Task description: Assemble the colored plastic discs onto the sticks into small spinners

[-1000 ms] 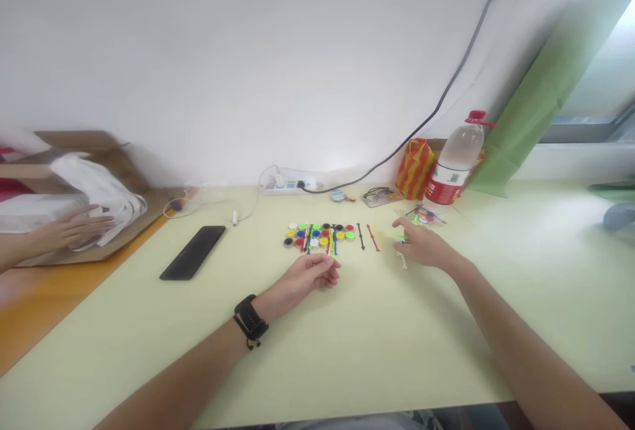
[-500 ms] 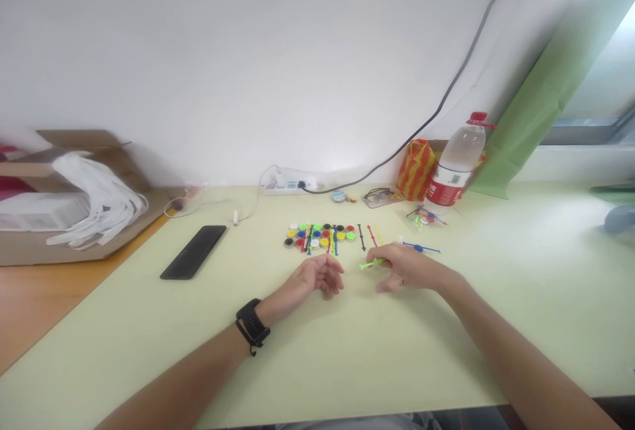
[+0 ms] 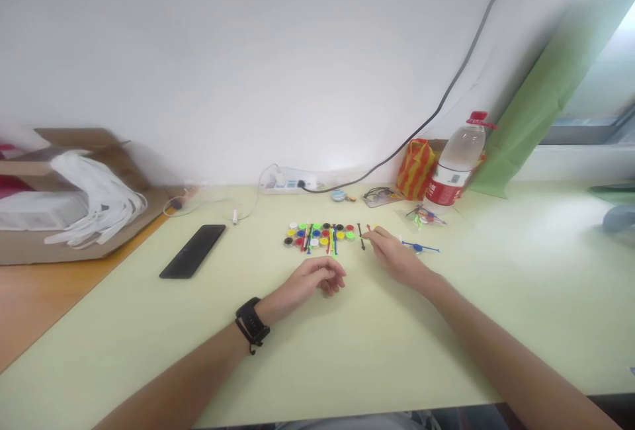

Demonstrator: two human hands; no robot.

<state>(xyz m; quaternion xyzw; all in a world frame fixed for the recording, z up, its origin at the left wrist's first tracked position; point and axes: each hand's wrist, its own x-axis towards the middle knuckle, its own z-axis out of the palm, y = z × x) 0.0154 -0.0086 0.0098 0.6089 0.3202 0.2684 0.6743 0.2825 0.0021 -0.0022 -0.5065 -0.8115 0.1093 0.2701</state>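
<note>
My left hand [image 3: 316, 280] rests palm inward above the table, fingers loosely curled, with nothing visible in it. My right hand [image 3: 397, 258] reaches over the row of thin plastic sticks, its fingers pinched together and pointing down. The green stick that it carried is hidden behind the fingers now. Just left of its fingertips lies a black arrow-tipped stick [image 3: 361, 236]; the end of a red stick [image 3: 368, 227] shows behind them. Several small coloured discs [image 3: 316, 243] lie in rows beyond my left hand, with bundles of coloured sticks across them. A blue stick [image 3: 421, 247] lies right of my right hand.
A black phone [image 3: 193, 251] lies at left, near a cardboard box [image 3: 141, 208] with white straps. Along the wall stand a power strip [image 3: 285, 185], a striped bag [image 3: 415, 169] and a large water bottle [image 3: 454, 164]. A packet of small parts [image 3: 425, 215] lies before the bottle.
My right hand has moved forward and slightly left, over the sticks, and the green stick has gone out of sight. My left hand's fingers have curled in a little.
</note>
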